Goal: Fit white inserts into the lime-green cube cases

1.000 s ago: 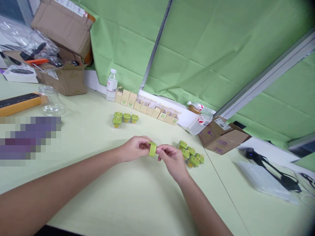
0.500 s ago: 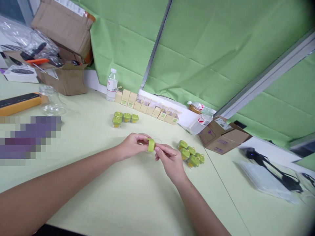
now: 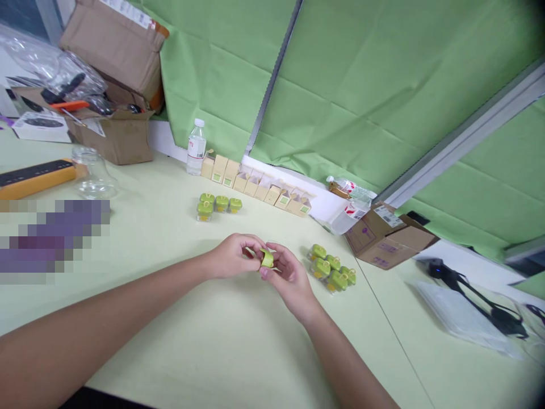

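Lid [image 3: 267, 259] between left hand [image 3: 238, 255] and right hand [image 3: 293, 279], over table [image 3: 238, 352]; likely mid-adjustment.
Grasping it from both sides, fingertips closed in; can't see underside past fingers. For next move, probably: steady left pinch, fine right-finger turning. Further out: jars [image 3: 338, 279] just right of right hand, more jars [image 3: 205, 211] beyond left, cartons [image 3: 252, 184] in row behind.

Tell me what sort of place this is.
Probably a workroom or office, though I can't be certain: small cartons stand in a row along the back of a broad table, and an open cardboard box full of odds and ends sits at the back left.
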The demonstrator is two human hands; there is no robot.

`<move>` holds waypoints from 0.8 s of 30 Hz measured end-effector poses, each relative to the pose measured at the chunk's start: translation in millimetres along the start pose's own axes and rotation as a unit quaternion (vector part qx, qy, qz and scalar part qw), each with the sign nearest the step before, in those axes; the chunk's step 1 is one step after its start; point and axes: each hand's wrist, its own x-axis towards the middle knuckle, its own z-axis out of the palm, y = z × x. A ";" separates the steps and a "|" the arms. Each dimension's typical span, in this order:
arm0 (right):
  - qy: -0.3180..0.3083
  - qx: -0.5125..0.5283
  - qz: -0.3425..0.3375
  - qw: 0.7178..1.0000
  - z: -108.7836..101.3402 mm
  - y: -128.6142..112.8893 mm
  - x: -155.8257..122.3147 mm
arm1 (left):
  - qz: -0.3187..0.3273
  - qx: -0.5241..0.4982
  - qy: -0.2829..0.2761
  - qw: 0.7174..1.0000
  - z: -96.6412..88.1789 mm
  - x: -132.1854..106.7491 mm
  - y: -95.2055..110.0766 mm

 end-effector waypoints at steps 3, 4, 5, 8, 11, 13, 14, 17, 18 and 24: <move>-0.015 0.008 0.003 1.000 0.2 -3.6 -0.8 | -0.024 -0.014 -0.007 1.000 1.0 -1.2 2.2; -0.018 0.009 0.004 1.000 -0.4 -4.4 -0.7 | -0.031 -0.023 0.006 0.999 0.6 -1.1 1.9; -0.020 0.008 0.004 1.000 -1.3 -4.9 -0.3 | -0.035 -0.035 0.022 0.999 -0.3 -0.6 1.1; -0.002 -0.003 -0.006 1.000 -5.7 -4.8 1.1 | -0.036 -0.068 0.079 0.994 -6.0 2.9 -3.7; 0.024 -0.051 -0.026 0.998 -8.3 -5.5 0.4 | -0.053 -0.061 0.142 0.987 -13.1 7.4 -8.2; 0.022 -0.141 -0.046 0.989 -7.6 -7.9 -2.3 | -0.069 -0.061 0.173 0.981 -16.4 9.5 -8.5; 0.013 -0.197 -0.061 0.978 -6.6 -9.6 -4.2 | -0.077 -0.068 0.181 0.978 -17.4 10.1 -7.6; -0.038 -0.332 -0.108 0.936 -3.0 -13.8 -9.8 | -0.096 -0.103 0.182 0.973 -19.0 10.0 -2.4; -0.052 -0.362 -0.122 0.923 -2.1 -14.3 -11.1 | -0.100 -0.113 0.177 0.973 -19.2 9.6 -0.7; -0.065 -0.479 -0.166 0.859 -2.3 -7.9 -10.5 | -0.110 -0.150 0.138 0.973 -22.3 7.3 -0.8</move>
